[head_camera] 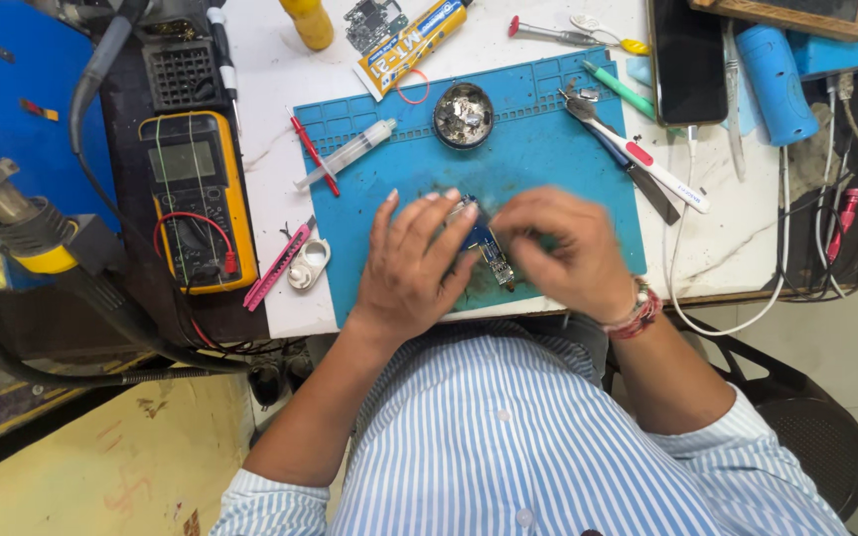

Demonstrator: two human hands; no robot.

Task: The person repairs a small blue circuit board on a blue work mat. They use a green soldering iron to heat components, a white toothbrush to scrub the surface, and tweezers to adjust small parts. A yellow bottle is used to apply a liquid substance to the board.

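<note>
Working over the blue repair mat (548,149), both hands meet at its near edge: the left hand (411,260) and right hand (558,248) together pinch a small circuit board (487,250). Steady support from the mat seems wise, since the board is tiny.

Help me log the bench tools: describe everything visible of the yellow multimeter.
The yellow multimeter lies flat, face up, on a dark surface left of the blue work mat. Its yellow casing frames a dark face with a grey, blank screen above a round dial. A red lead loops over its lower part, and thin wires cross it lengthwise. Neither hand touches it.
</note>
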